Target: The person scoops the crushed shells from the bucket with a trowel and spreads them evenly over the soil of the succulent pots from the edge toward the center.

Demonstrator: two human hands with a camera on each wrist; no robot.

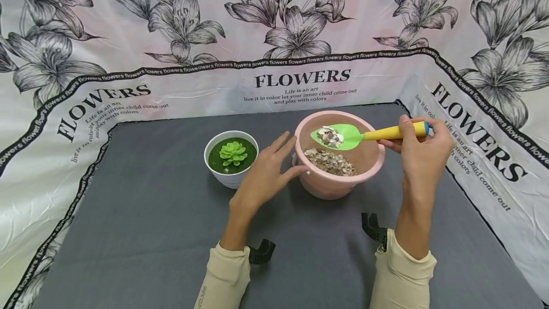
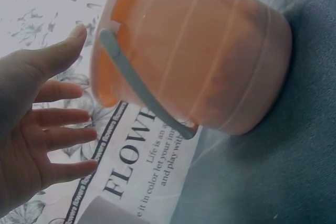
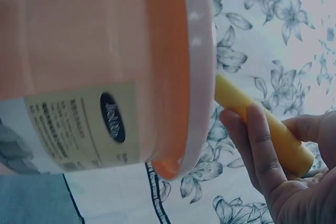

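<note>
My right hand [image 1: 424,149] grips the yellow handle of a toy-like garden trowel [image 1: 352,136]. Its green blade is over the pink bucket [image 1: 330,190] and carries a small heap of pale chips [image 1: 330,136]. More of these flaky chips [image 1: 332,162] lie at the bottom of the bucket. My left hand [image 1: 263,170] is beside the bucket's left rim, fingers extended and thumb apart; the left wrist view shows that hand [image 2: 37,145] holding nothing. From the right wrist, the yellow handle [image 3: 262,121] lies between fingers and thumb, while the bucket hides the blade.
Left of the bucket stands a white pot [image 1: 231,180] with a green succulent [image 1: 233,153] on a green surface. A grey carrying handle [image 2: 142,87] hangs down the bucket's side. Flower-printed cloth [image 1: 300,80] rises behind the grey tabletop [image 1: 150,213].
</note>
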